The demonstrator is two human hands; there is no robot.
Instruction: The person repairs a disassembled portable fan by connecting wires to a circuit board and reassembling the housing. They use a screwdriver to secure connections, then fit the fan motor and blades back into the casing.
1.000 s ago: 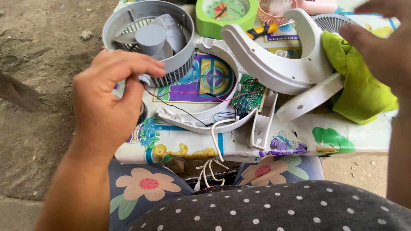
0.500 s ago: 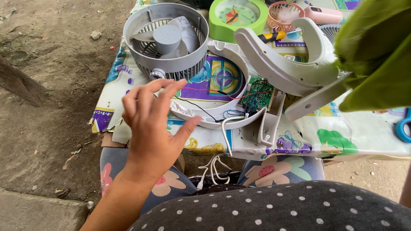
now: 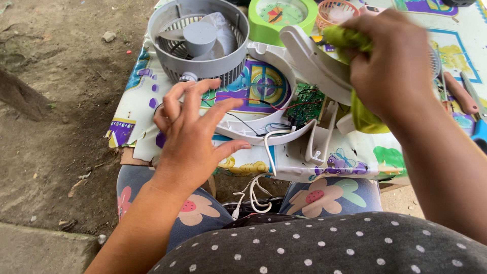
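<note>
My left hand [image 3: 195, 134] hovers with fingers spread over the near left of a small table, just above the rim of a white plastic fan housing [image 3: 258, 129]. Nothing is in it. My right hand [image 3: 393, 63] is closed on a yellow-green cloth [image 3: 362, 114] and presses it against the white curved fan stand [image 3: 314, 63]. A green circuit board [image 3: 307, 104] with red and black wires lies inside the housing. A grey fan guard with its blade [image 3: 200, 43] sits at the far left.
The table carries a colourful patterned cover [image 3: 137, 101]. A green round clock [image 3: 284, 15] and a small pink basket [image 3: 337, 12] stand at the back. Red-handled and blue-handled tools [image 3: 464, 96] lie at the right. A white cable [image 3: 256, 190] hangs over the front edge. Bare ground lies left.
My right hand has come down from the upper right with the cloth onto the white stand. My left hand let go of the small part by the grey guard and spread open.
</note>
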